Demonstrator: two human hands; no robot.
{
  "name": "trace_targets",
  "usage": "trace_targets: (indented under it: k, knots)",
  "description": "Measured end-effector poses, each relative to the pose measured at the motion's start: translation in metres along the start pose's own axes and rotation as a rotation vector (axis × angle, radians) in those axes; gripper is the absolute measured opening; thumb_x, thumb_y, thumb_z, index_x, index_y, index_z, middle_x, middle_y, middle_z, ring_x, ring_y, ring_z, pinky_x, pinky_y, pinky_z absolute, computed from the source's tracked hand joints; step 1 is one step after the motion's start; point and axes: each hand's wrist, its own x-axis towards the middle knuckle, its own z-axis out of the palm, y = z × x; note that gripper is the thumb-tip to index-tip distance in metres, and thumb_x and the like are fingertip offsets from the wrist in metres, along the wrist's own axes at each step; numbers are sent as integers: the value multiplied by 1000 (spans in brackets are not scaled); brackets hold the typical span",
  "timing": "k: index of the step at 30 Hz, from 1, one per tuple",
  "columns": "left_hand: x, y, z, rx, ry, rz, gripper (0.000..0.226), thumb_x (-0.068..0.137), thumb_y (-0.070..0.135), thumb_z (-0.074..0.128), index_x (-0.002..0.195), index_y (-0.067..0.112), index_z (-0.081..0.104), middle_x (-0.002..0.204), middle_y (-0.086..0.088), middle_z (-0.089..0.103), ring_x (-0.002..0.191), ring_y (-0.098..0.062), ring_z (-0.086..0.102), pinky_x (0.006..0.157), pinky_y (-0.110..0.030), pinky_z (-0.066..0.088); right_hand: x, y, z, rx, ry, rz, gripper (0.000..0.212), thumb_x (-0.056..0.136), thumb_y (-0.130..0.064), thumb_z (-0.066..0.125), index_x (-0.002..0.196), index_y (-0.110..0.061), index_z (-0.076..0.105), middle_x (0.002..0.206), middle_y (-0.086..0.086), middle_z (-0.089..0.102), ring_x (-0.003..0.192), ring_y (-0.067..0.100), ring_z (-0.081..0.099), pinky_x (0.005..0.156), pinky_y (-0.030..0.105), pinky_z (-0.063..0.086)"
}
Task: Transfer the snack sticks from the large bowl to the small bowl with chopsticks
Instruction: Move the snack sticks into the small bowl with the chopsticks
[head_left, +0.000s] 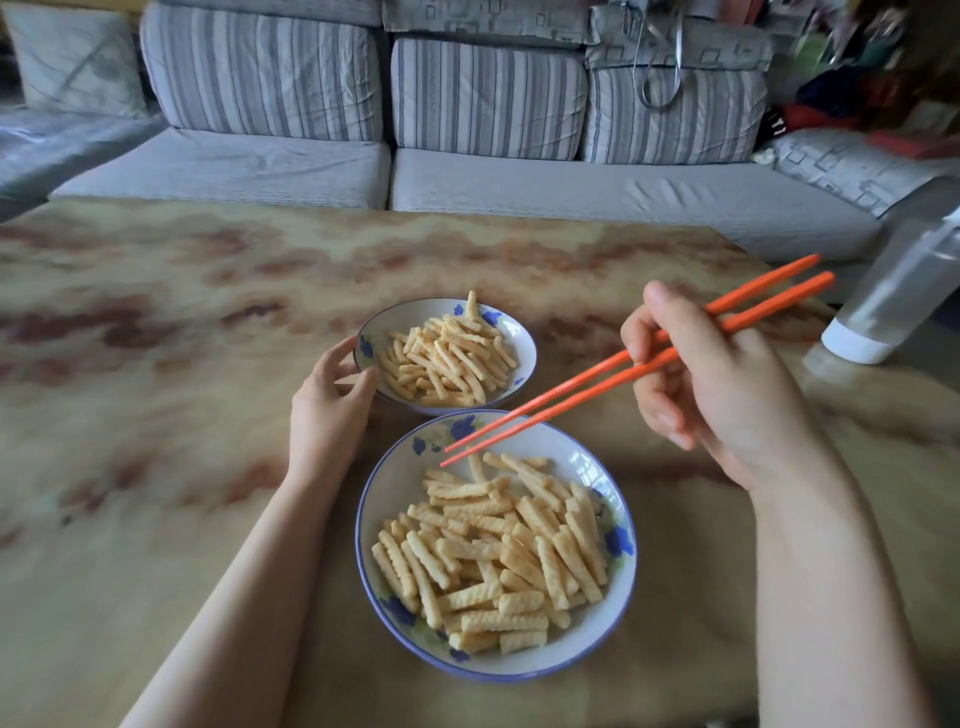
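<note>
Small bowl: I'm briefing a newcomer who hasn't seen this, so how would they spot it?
On the marbled table before the striped sofa stand two blue-flowered white bowls of snack sticks. The small bowl is the farther one, its left rim steadied by the left hand; the large bowl sits nearer, under the chopsticks.

The chopsticks (571, 403) look like smooth, matt orange plastic. The large bowl (400, 499) and the small bowl (410, 317) are glossy white glazed ware with bright reflections. The snack sticks (498, 561) are dry, ridged and matt. The table (156, 364) has a smooth marbled surface. Across the top of the frame, the sofa (260, 171) is woven striped cloth.
</note>
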Motion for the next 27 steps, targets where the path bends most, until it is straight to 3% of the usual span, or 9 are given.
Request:
trace_targets:
  k: [2,7,14,17,21,27]
  knots:
    - [0,1,0,-5,1,-2,42,89,18,57,131,26,57,98,6,68,70,-13,66,69,-17,51,-4,-4,-1,-34,-64,19,42,96,-39,41,63,-15,52,35,4,36,29,16,27,34,18,20]
    - [-1,2,0,-4,7,-4,41,90,16,57,130,26,58,98,5,66,60,0,61,55,-2,41,-5,-4,1,-140,-103,19,42,99,-34,42,65,-12,53,36,6,38,31,19,29,34,18,23]
    - [-1,2,0,4,14,-7,40,89,17,57,128,25,59,98,7,66,57,5,60,55,-1,40,3,3,4,-25,78,-9,45,101,-33,40,61,-16,50,38,5,38,29,18,30,35,20,23]
    - [0,2,1,-4,16,-14,41,89,17,57,129,27,59,95,10,65,53,9,58,54,-2,41,11,9,8,128,261,-48,47,102,-28,41,57,-20,51,42,2,42,29,17,32,36,19,23]
    - [0,1,0,-7,16,-13,41,89,18,57,129,27,58,94,10,65,59,1,61,54,-3,42,26,25,19,208,485,-49,41,102,-25,40,63,-14,46,38,-4,43,29,15,36,34,18,26]
    - [0,1,1,0,13,-12,42,90,18,57,130,26,57,102,5,68,66,-7,64,58,-10,46,40,52,35,176,512,-30,39,104,-27,38,68,-13,47,37,-5,44,32,15,41,35,22,32]
